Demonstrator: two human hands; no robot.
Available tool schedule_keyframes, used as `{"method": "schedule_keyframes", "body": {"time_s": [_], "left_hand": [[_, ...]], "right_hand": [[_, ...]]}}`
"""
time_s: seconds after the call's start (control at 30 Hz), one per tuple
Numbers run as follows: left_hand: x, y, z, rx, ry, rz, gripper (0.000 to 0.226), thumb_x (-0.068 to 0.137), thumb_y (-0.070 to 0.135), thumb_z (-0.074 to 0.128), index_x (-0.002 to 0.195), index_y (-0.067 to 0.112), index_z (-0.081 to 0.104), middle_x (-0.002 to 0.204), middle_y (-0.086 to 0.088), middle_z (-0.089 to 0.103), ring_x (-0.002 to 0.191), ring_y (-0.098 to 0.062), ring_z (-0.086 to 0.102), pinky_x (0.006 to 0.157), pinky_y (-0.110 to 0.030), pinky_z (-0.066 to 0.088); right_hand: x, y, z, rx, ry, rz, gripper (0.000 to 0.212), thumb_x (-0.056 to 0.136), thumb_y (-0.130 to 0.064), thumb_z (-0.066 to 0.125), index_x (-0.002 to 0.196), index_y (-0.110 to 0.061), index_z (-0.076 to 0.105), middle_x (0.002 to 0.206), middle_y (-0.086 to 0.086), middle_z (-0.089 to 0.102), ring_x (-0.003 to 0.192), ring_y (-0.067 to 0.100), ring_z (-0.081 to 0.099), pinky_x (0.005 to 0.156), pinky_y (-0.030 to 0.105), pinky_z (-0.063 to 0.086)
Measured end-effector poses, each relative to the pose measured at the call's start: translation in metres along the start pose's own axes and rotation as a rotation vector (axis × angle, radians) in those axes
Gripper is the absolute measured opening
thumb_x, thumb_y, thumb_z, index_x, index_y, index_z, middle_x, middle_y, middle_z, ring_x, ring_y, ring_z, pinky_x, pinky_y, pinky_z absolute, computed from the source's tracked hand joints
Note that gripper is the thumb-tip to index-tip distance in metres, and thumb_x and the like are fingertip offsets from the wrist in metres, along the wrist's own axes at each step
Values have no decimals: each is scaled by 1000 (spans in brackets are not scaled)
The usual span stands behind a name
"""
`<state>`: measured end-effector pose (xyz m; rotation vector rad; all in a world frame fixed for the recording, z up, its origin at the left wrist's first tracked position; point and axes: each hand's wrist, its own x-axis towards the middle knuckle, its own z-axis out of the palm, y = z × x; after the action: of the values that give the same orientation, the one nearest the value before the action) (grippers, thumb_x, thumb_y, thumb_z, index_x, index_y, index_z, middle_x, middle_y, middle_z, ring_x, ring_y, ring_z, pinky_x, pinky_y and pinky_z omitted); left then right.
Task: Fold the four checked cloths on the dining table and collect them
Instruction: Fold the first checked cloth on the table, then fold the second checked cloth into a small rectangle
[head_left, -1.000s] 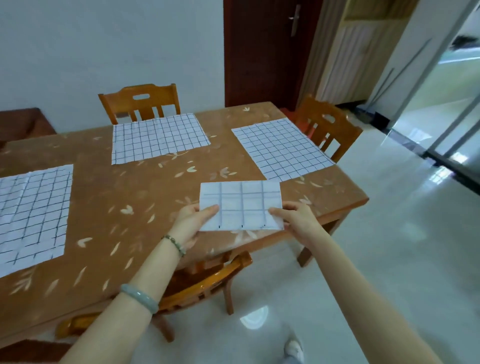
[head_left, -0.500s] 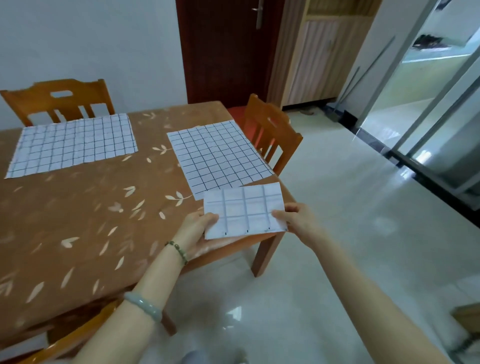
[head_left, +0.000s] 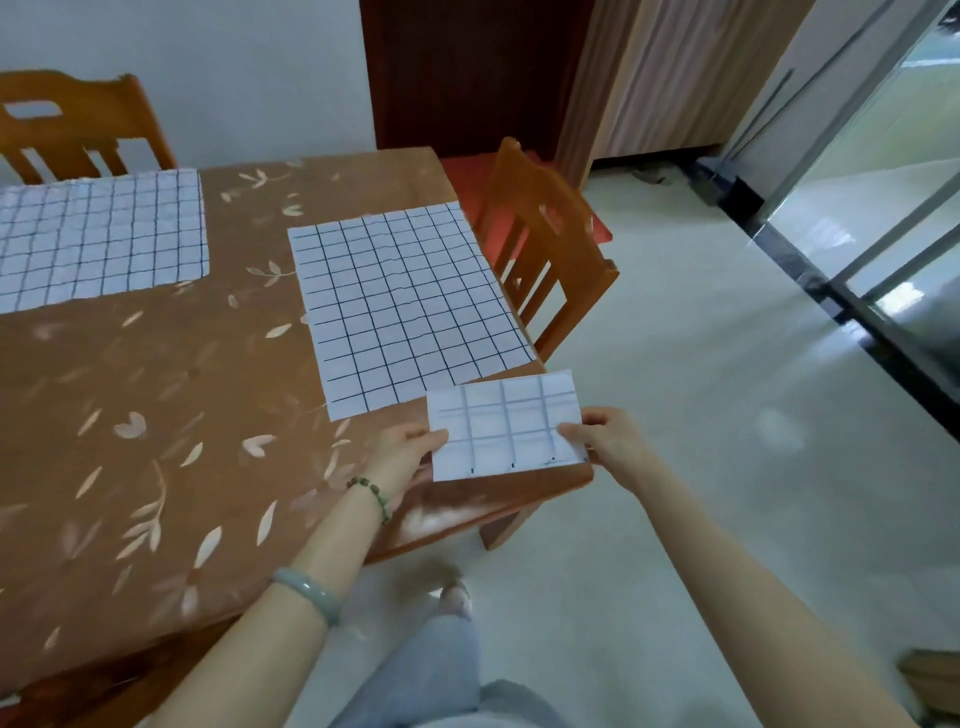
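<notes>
A small folded checked cloth (head_left: 506, 423) hangs just above the table's near right corner. My left hand (head_left: 402, 449) pinches its left edge, thumb on top. My right hand (head_left: 605, 439) pinches its right edge the same way. Just beyond it a white checked cloth (head_left: 402, 306) lies spread flat along the table's right side. Another flat checked cloth (head_left: 98, 236) lies at the far left, cut off by the frame edge. The brown dining table (head_left: 171, 415) has a pale leaf pattern.
A wooden chair (head_left: 545, 244) with a red seat stands against the table's right side, another chair (head_left: 67, 130) at the far left. A dark door (head_left: 467, 73) is behind. Pale tiled floor (head_left: 727, 415) spreads to the right, with a glass sliding door (head_left: 883, 218) beyond.
I have moved rightward along the table, carrying the folded cloth in both hands to the near right corner. The spread cloth on the right is much closer; the leftmost cloth has left the view.
</notes>
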<state>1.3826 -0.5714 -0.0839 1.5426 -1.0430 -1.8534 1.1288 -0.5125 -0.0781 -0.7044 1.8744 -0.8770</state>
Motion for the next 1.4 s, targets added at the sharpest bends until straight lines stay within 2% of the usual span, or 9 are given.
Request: {"method": "schedule_keyframes", "body": {"time_s": [0.13, 0.3, 0.47, 0.63, 0.87, 1.1, 1.27, 1.33, 1.4], "left_hand": [[31, -4, 11, 55, 80, -60, 8, 86, 10, 68, 92, 5, 66, 84, -2, 67, 79, -15, 64, 56, -18, 54], [57, -21, 22, 89, 203, -146, 14, 81, 9, 73, 91, 4, 65, 82, -7, 68, 62, -8, 65, 57, -20, 54], [75, -26, 43, 209, 370, -170, 18, 76, 13, 76, 71, 17, 60, 71, -5, 66, 69, -22, 63, 73, -35, 56], [82, -31, 59, 389, 488, -187, 24, 76, 21, 74, 63, 22, 53, 67, -1, 62, 68, -19, 59, 71, -28, 47], [89, -40, 63, 475, 559, -193, 15, 76, 22, 76, 83, 14, 66, 81, 0, 65, 79, -16, 57, 70, -22, 38], [95, -50, 67, 464, 596, -140, 17, 77, 18, 75, 83, 13, 60, 77, -1, 60, 83, -23, 61, 68, -25, 39], [94, -51, 61, 490, 609, -80, 52, 71, 23, 81, 108, 8, 47, 102, -7, 54, 90, -24, 55, 73, -33, 45], [91, -43, 51, 521, 597, -26, 60, 70, 27, 81, 115, 11, 45, 108, -4, 50, 97, -24, 52, 79, -36, 47], [84, -31, 38, 522, 575, 69, 65, 70, 26, 81, 123, 14, 45, 115, -2, 48, 108, -24, 49, 91, -40, 46]], "right_hand": [[43, -4, -2, -63, 9, 40, 14, 74, -4, 73, 80, -12, 64, 80, 6, 66, 72, 20, 63, 69, 35, 53], [88, 14, 1, -186, -35, 106, 12, 73, -8, 73, 71, -8, 61, 73, 8, 62, 69, 21, 59, 73, 43, 55], [125, 20, 1, -347, -82, 90, 13, 71, -8, 75, 68, -6, 63, 65, 4, 61, 64, 21, 58, 71, 39, 54], [145, 15, 3, -531, -152, 47, 22, 69, -13, 76, 65, -11, 55, 67, 6, 62, 64, 22, 60, 62, 30, 49], [154, 18, 0, -668, -203, 38, 32, 67, -17, 78, 59, -16, 47, 77, 11, 70, 75, 24, 66, 67, 32, 52], [156, 14, -1, -703, -243, 47, 29, 68, -22, 78, 74, -14, 51, 81, 5, 65, 78, 20, 63, 62, 30, 52], [150, -9, -9, -761, -365, 21, 31, 74, -34, 74, 77, -18, 49, 77, -2, 56, 72, 12, 53, 57, 23, 41], [148, -31, -11, -843, -464, -54, 27, 78, -34, 73, 87, -20, 52, 92, 0, 60, 81, 13, 53, 67, 25, 43], [143, -61, -9, -907, -519, -163, 46, 78, -37, 73, 115, -18, 53, 115, 3, 59, 96, 16, 52, 76, 27, 41]]}}
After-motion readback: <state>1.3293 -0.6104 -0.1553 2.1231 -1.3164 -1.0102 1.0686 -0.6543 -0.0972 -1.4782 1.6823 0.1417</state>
